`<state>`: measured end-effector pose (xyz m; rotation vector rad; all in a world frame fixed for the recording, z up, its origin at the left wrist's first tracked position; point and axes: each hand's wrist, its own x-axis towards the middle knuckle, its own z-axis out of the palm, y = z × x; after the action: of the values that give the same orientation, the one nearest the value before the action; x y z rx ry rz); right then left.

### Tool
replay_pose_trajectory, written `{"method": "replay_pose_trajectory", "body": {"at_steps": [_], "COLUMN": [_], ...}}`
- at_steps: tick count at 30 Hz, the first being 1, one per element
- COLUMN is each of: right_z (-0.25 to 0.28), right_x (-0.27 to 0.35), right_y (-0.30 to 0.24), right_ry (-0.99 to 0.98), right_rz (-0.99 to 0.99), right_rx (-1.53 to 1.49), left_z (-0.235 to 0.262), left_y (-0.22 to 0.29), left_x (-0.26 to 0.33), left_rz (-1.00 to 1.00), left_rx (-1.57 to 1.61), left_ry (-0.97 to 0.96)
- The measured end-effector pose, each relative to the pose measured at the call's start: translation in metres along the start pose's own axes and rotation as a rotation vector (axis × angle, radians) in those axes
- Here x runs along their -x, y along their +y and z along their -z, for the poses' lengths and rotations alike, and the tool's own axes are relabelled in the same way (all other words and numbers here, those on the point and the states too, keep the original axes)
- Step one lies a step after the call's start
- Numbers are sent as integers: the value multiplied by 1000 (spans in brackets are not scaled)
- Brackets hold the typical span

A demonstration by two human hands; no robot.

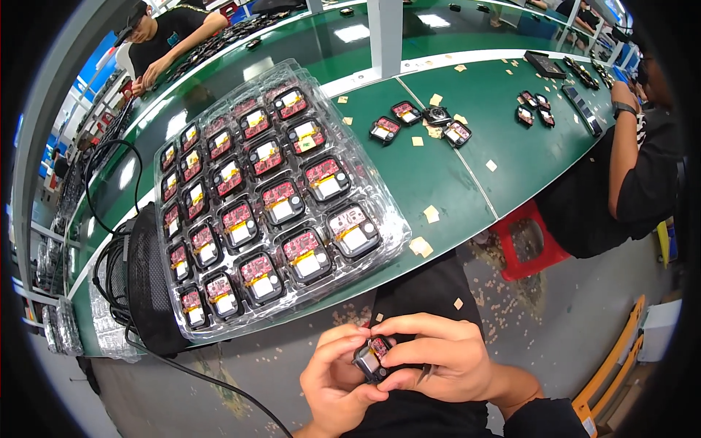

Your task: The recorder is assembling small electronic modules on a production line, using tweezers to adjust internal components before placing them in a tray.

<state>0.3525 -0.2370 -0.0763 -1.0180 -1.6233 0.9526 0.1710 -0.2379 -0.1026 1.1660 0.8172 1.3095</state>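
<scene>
Black plastic makes up most of the small casing [371, 359], held in the air beyond the near edge of the green tabletop [409, 182], above dark trousers [427, 288]. Sits clasped on its left by the left hand [336, 376], thumb below and fingers above. Best to keep that hold on the rim: firm enough to stop twisting, light enough not to bow the shell. Sits pinched on its right by the right hand [447, 358], fingertips near the red board [380, 344]. Best to push there in small, even touches, with the open face in full view. Worth keeping the thin dark thing [426, 372] by the lower right fingers, too unclear to name, away from the board.

Resembles the pieces [257, 276] seated in rows in the clear tray [393, 219], toward the tabletop's left end. Looks rounded at the corners, tilted, partly covered by fingers. Shows a pale block [367, 361] at left, then red board toward the upper right.
</scene>
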Motion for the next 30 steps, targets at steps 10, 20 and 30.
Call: {"method": "replay_pose_trajectory", "body": {"at_steps": [10, 20, 30], "right_z": [-2, -10, -14], "right_x": [-1, 9, 9], "right_y": [1, 9, 26], "right_ry": [-115, -100, 197], "right_rz": [-18, -99, 223], "right_rx": [70, 326, 732], "left_z": [10, 19, 13], "left_y": [-3, -19, -20], "left_x": [4, 6, 5], "left_rz": [288, 354, 352], "left_rx": [444, 439, 485], "left_ry": [82, 37, 54]}}
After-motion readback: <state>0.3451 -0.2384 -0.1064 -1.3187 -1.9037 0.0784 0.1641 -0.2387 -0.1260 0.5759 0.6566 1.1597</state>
